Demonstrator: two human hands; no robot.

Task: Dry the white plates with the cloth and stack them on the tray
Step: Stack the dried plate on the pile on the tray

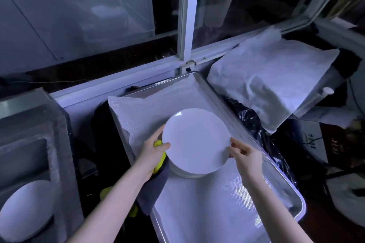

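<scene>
stack [187, 175]: hidden under top plate [195, 140] | cloth [152, 191]: partly behind left hand [153, 150] | tray [294, 206]: cut off below

Two hands are in frame, my left hand [153, 150] and my right hand [246, 156], with one white plate [196, 140] held between them. Beneath it sits a single stack [187, 174] of more white plates; at least three rims show, and the full number is hidden. One further plate [25, 211] lies apart at lower left. There is also one metal tray [299, 210], one white mesh liner [207, 203], one cloth [153, 189] in yellow-green and grey, and one draped white sheet [266, 85].
</scene>
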